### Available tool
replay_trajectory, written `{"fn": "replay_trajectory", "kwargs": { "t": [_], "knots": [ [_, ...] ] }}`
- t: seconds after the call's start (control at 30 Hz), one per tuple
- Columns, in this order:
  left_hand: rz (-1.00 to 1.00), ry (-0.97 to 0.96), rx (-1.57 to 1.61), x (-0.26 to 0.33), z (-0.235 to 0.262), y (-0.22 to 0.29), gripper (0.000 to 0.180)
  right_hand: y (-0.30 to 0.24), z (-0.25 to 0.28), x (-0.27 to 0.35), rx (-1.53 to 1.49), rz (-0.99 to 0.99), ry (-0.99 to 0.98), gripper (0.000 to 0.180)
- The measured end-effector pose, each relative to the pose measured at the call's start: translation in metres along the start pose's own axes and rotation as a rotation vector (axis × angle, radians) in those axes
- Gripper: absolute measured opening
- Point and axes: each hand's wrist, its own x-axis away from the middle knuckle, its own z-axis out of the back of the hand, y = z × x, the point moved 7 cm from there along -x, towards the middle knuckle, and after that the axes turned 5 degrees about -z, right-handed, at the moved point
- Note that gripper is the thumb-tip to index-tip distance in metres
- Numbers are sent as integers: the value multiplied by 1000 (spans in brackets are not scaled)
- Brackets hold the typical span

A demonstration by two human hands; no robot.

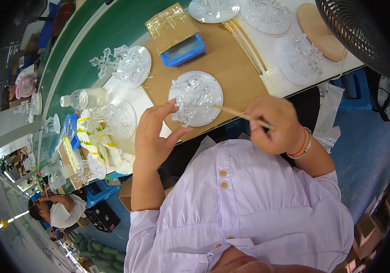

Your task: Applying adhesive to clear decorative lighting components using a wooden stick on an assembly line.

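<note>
On the brown cardboard in front of me lies a round white disc (213, 102), with a clear plastic ornament (190, 95) of crystal-like pieces on it. My left hand (155, 132) curves round the near-left side of this ornament, finger and thumb apart, the fingertips at its edge. Pinched in my right hand (274, 125) is a thin wooden-handled brush (238, 113). Its front end points left over the disc's right rim; whether it touches the ornament cannot be made out.
A blue open box (183, 58) with a brown taped flap stands beyond the disc. Several thin brushes (249, 48) lie to its right. More discs with clear ornaments (133, 66) surround the work spot. At left are a clear bottle (86, 98) and patterned cloth (99, 145); a black fan (359, 34) stands upper right.
</note>
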Motion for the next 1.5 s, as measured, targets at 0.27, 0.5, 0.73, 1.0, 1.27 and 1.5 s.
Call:
{"fn": "replay_trajectory", "kwargs": {
  "t": [0.27, 0.5, 0.73, 1.0, 1.27, 1.5],
  "knots": [
    [-122, 237, -248, 18, -14, 25, 56, 34, 47, -41, -205, -256, 275, 8],
    [-9, 217, -91, 24, -13, 9, 52, 44, 17, -105, 3, -82, 334, 14],
    [89, 266, -22, 26, -16, 1, 46, 55, -9, -116, 157, -79, 251, 12],
    [139, 401, 35, 30, -19, -19, 45, 35, 29, -85, 104, -113, 388, 11],
    [135, 382, 37, 27, -19, -15, 48, 42, 3, -41, -55, -219, 191, 6],
    [156, 363, 54, 30, -20, -17, 49, 46, -16, -42, -9, -156, 136, 6]
  ]
}}
